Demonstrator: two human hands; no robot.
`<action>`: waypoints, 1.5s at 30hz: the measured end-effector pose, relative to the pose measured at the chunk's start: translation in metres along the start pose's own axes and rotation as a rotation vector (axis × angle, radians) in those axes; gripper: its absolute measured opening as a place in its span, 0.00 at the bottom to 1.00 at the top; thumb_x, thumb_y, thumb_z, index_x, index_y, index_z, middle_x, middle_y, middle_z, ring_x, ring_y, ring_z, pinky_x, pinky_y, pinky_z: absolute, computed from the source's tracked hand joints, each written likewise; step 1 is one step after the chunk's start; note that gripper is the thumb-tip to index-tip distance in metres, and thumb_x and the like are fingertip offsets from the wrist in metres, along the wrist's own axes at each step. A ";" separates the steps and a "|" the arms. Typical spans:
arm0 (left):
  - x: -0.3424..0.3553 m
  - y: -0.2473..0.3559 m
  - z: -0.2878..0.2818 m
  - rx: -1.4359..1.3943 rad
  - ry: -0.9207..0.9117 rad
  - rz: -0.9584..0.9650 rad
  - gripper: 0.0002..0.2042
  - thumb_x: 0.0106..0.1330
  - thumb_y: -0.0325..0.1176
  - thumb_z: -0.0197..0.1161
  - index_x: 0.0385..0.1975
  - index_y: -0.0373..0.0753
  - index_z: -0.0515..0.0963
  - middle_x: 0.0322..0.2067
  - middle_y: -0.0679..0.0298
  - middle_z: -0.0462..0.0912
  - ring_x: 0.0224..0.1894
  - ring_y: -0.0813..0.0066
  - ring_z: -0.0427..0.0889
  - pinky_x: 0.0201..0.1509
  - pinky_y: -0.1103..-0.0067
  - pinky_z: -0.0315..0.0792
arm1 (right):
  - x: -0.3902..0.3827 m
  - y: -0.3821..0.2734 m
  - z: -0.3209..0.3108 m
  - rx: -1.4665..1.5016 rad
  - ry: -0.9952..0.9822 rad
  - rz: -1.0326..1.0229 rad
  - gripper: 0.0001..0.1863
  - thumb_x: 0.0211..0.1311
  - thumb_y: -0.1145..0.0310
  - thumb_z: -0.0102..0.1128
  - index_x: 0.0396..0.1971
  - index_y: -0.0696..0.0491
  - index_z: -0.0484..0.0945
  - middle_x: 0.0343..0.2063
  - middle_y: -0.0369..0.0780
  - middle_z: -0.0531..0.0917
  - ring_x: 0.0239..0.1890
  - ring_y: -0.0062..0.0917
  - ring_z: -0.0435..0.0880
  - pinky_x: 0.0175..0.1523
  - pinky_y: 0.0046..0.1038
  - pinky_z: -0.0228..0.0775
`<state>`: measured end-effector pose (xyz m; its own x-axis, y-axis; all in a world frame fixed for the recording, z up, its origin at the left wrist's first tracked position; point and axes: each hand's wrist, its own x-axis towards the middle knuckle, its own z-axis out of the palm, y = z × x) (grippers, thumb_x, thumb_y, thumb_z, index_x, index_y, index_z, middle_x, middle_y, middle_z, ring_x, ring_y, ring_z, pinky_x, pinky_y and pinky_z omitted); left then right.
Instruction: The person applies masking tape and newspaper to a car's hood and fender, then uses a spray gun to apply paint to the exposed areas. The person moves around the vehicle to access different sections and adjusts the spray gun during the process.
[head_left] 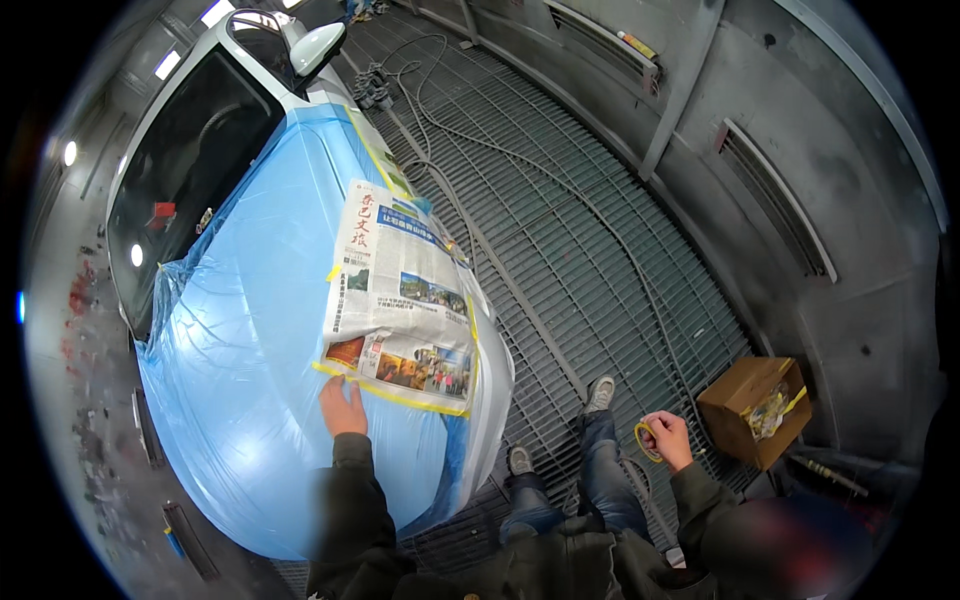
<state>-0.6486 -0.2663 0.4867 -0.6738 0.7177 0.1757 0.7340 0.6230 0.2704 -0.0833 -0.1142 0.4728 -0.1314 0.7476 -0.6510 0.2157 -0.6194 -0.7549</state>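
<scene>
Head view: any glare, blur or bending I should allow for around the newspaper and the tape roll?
Head view: newspaper sharp and evenly lit; lamp glints on the windscreen; floor grating lines bow toward the rim; tape roll in the right hand small but clear; lower right corner smeared.

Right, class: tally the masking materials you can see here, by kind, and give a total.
Blue plastic sheet over the car: 1
Newspaper sheet taped on top, left hand pressing its lower edge: 1
Roll of yellow tape in the right hand: 1
Cardboard box on the floor: 1
Total: 4
</scene>
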 end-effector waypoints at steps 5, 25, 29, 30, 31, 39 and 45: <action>0.016 0.020 -0.001 -0.126 0.067 -0.351 0.13 0.64 0.37 0.61 0.41 0.33 0.77 0.42 0.54 0.81 0.42 0.62 0.80 0.48 0.70 0.73 | 0.052 -0.027 -0.059 0.032 0.011 0.009 0.10 0.67 0.68 0.52 0.37 0.57 0.79 0.18 0.35 0.78 0.16 0.13 0.73 0.20 0.17 0.62; 0.139 0.168 0.073 -0.653 -0.345 -0.483 0.08 0.63 0.33 0.64 0.33 0.34 0.81 0.26 0.65 0.83 0.27 0.81 0.78 0.32 0.81 0.73 | 0.233 -0.244 0.081 -0.361 -0.416 -0.365 0.16 0.65 0.67 0.55 0.51 0.52 0.79 0.40 0.44 0.85 0.42 0.25 0.85 0.46 0.24 0.73; 0.165 0.238 0.129 -0.832 -0.783 -0.441 0.16 0.64 0.36 0.65 0.45 0.30 0.79 0.34 0.62 0.83 0.34 0.80 0.80 0.39 0.82 0.76 | 0.285 -0.282 0.137 -0.413 -0.563 -0.437 0.22 0.64 0.67 0.54 0.59 0.50 0.71 0.30 0.44 0.84 0.30 0.28 0.83 0.38 0.28 0.72; 0.179 0.263 0.134 -0.841 -0.818 -0.434 0.17 0.63 0.36 0.66 0.46 0.29 0.78 0.36 0.62 0.83 0.35 0.79 0.80 0.40 0.81 0.76 | 0.298 -0.299 0.151 -0.456 -0.612 -0.394 0.25 0.64 0.67 0.54 0.61 0.50 0.68 0.26 0.44 0.82 0.27 0.30 0.82 0.35 0.30 0.70; 0.194 0.286 0.134 -0.842 -0.858 -0.432 0.19 0.63 0.36 0.66 0.48 0.29 0.77 0.37 0.61 0.83 0.36 0.79 0.81 0.41 0.81 0.76 | 0.310 -0.308 0.167 -0.491 -0.663 -0.343 0.27 0.64 0.68 0.53 0.63 0.50 0.65 0.23 0.44 0.81 0.25 0.31 0.81 0.33 0.32 0.69; 0.285 0.279 0.169 -0.859 -0.737 -0.696 0.18 0.59 0.28 0.69 0.46 0.26 0.74 0.36 0.60 0.83 0.38 0.77 0.82 0.42 0.83 0.76 | 0.403 -0.311 0.293 -0.461 -0.966 -0.502 0.34 0.60 0.64 0.51 0.67 0.50 0.54 0.19 0.50 0.79 0.23 0.48 0.78 0.31 0.45 0.67; 0.323 0.237 0.181 -0.899 -0.598 -0.916 0.18 0.57 0.26 0.69 0.45 0.25 0.75 0.35 0.59 0.83 0.37 0.77 0.83 0.42 0.84 0.77 | 0.454 -0.312 0.366 -0.511 -1.148 -0.547 0.33 0.60 0.63 0.50 0.66 0.50 0.55 0.21 0.52 0.80 0.24 0.51 0.79 0.33 0.48 0.68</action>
<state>-0.6767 0.1700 0.4359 -0.5714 0.3361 -0.7487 -0.3932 0.6887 0.6092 -0.5646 0.3307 0.3832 -0.9809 0.0942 -0.1701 0.1737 0.0315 -0.9843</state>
